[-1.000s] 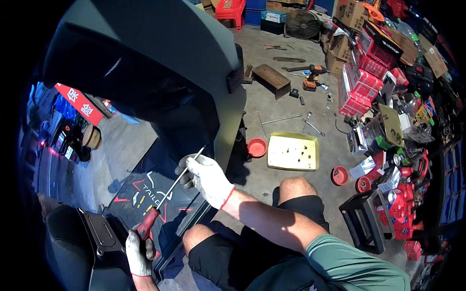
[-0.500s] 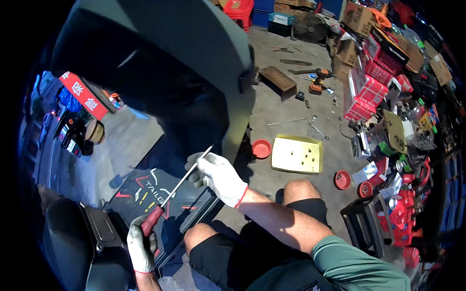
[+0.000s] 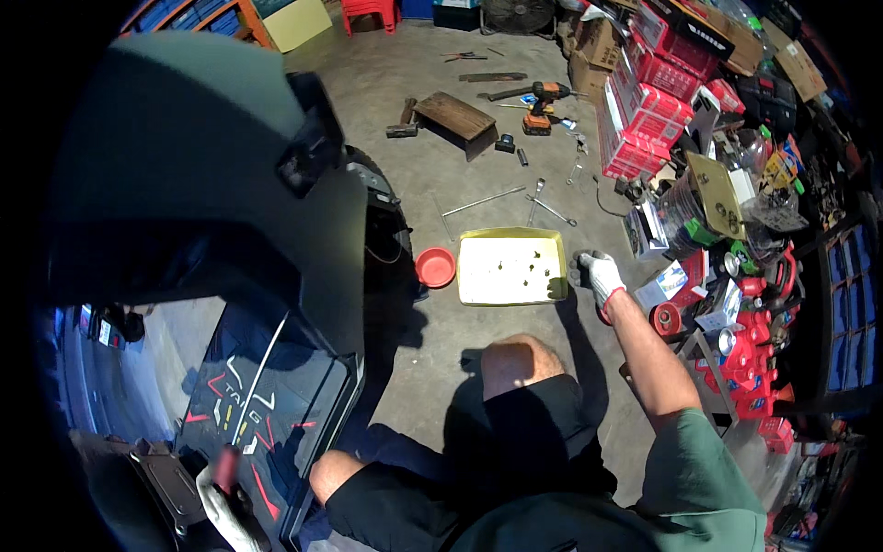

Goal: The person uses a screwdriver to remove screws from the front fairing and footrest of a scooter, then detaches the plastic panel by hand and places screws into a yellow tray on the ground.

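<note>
My left hand (image 3: 219,515), in a white work glove, is closed around the blurred red handle of a long screwdriver (image 3: 267,368). Its thin shaft points up and away over a dark printed floor mat (image 3: 313,396) inside the vehicle. My right hand (image 3: 600,274), gloved too, is off to the right beside a pale yellow tray (image 3: 466,294). Its fingers are curled in; whatever they may hold is hidden. Several small dark pieces (image 3: 526,283) lie scattered in the tray. A red round bowl (image 3: 435,267) stands at the tray's left.
The open vehicle door (image 3: 303,248) rises at the left. Wrenches (image 3: 552,210), a cordless drill (image 3: 543,101), a hammer (image 3: 403,124) and a small wooden stool (image 3: 457,120) are on the concrete beyond the tray. Red-and-white boxes (image 3: 644,120) and clutter line the right side.
My right hand has left the screwdriver's tip and swung right to the tray. My left hand keeps the screwdriver, lower now. The view has turned to the right.
</note>
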A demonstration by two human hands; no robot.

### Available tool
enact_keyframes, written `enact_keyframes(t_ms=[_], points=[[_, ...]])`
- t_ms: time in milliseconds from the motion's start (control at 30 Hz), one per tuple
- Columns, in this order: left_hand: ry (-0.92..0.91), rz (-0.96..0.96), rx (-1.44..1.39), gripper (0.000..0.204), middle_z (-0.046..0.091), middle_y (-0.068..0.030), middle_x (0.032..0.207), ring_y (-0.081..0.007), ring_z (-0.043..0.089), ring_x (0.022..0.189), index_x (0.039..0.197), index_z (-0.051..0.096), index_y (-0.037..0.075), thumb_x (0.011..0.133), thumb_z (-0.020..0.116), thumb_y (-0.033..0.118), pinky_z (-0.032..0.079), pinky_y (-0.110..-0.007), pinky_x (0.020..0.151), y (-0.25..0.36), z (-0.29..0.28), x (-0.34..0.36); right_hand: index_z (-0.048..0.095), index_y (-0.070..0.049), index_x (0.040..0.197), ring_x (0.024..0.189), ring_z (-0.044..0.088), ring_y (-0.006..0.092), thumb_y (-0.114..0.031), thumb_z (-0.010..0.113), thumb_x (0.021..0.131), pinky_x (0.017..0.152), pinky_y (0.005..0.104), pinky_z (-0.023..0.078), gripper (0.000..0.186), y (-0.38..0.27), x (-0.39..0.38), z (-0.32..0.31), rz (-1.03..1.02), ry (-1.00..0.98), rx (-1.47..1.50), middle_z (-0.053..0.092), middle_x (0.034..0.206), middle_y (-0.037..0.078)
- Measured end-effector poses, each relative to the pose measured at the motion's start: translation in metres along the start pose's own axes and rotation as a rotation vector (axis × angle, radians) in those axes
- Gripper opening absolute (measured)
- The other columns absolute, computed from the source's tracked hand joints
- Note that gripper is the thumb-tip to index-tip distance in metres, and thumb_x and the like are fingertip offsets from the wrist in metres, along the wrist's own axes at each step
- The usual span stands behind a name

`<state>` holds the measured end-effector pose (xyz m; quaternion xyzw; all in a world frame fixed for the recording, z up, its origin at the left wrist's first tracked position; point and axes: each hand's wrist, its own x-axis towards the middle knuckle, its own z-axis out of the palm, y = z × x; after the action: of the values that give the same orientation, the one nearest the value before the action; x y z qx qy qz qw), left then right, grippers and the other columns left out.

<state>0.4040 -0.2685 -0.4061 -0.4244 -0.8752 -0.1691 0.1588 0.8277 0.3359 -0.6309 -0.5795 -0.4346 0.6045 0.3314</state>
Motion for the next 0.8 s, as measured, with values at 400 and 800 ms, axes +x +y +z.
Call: enact_keyframes(t_ms=[400,800], points=[[0.291,-0.794,-0.955,0.026,0.058,0.0003,0.079,-0.0085,0.05,0.068,0.101,0.064,0.005,0.098,0.054,0.029,0.04,-0.018,0.06,0.121,0.01,0.048,0.071,-0.007,0.111,0.104,0.069,0.0351,-0.022,0.057,0.087,0.088,0.0449,0.055,0.031,0.119,0.11,0.04,-0.077,-0.192,-1.463,0.07,0.113,0.017],[0.341,-0.947,-1.001,0.035,0.066,-0.0128,0.107,-0.0244,0.06,0.102,0.113,0.062,-0.004,0.099,0.048,0.024,0.05,-0.039,0.097,0.099,0.013,0.023,0.074,-0.005,0.103,0.093,0.072,0.0279,-0.014,0.058,0.087,0.075,0.0408,0.058,0.024,0.163,0.147,0.066,-0.145,-0.322,-1.571,0.073,0.104,0.015]])
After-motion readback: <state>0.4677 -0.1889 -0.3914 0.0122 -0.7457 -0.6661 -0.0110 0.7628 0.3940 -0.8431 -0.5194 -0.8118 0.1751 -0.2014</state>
